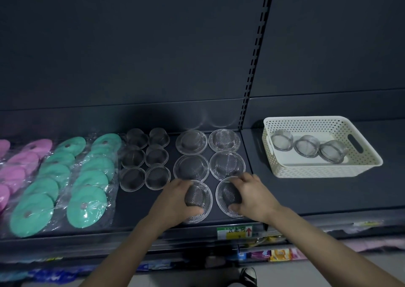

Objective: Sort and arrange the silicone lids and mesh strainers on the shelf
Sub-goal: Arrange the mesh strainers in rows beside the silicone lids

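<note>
The left hand (175, 199) is curled round the dark mesh dome of the front-left strainer (197, 195), thumb on its near side and fingers over the far side. The right hand (254, 196) grips the front-right strainer (229, 195) the same way, fingertips at its far rim and thumb pressed at the near edge of the mesh. Both strainers sit side by side, close to the front edge of a dark shelf (295, 194), with both forearms reaching up from below.

Just behind them, four more wide strainers (191, 168) lie in two neat pairs, completing two columns of three. To the left of these stand six small strainers (156, 155), also in two columns of three, packed rim to rim.

Further left are green lids (86, 207) in clear plastic bags, overlapping one another in two columns from front to back. Pink lids (15, 172) in similar bags lie beyond them at the left edge of the view.

Well to the right, on the next bay of the shelf, a cream perforated basket (324, 172) holds three loose strainers (306, 145) lying tilted in a row. A green and yellow price label (234, 232) with a red arrow is on the shelf's front edge below the hands.
</note>
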The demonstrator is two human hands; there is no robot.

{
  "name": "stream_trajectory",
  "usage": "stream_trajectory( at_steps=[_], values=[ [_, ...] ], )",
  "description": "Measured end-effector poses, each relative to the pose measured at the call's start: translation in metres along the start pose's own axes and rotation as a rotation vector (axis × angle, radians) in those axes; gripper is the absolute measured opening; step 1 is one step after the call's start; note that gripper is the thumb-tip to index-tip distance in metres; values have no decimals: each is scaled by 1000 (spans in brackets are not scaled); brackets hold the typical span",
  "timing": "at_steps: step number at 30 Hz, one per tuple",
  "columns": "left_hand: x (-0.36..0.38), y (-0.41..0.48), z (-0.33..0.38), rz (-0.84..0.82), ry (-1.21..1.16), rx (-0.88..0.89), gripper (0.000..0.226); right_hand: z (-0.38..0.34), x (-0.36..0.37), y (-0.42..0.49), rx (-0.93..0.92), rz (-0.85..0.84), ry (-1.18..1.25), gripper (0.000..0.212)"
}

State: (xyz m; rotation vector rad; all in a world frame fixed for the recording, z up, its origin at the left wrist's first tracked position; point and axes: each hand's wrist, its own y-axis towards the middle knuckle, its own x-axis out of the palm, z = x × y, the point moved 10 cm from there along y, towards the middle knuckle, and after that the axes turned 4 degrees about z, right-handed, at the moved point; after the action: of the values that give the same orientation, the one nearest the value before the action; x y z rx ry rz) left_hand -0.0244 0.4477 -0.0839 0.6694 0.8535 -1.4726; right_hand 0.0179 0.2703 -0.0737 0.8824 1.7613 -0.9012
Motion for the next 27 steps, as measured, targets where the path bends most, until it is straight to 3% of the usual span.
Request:
stream_trajectory(
  at_steps=[2,8,11,13,16,23,27],
  values=[
    [5,0,2,-18,91,37,80,0,0,0,-2,2,8,78],
    [-2,2,10,-33,157,55,80,-1,2,-2,-18,-8,4,77],
    [-5,7,14,-66,109,25,99,-3,-6,-1,-30,30,26,77],
    [-6,12,16,-103,82,1,110,-5,-15,4,-34,50,52,82],
    [1,19,13,-188,91,-39,120,-7,-10,11,-52,-61,64,98],
    [4,19,14,-195,59,-62,117,-4,-3,10,-73,-101,71,99],
    [-10,28,34,-123,61,-10,106,1,-21,8,-59,-36,141,88]
  ],
)
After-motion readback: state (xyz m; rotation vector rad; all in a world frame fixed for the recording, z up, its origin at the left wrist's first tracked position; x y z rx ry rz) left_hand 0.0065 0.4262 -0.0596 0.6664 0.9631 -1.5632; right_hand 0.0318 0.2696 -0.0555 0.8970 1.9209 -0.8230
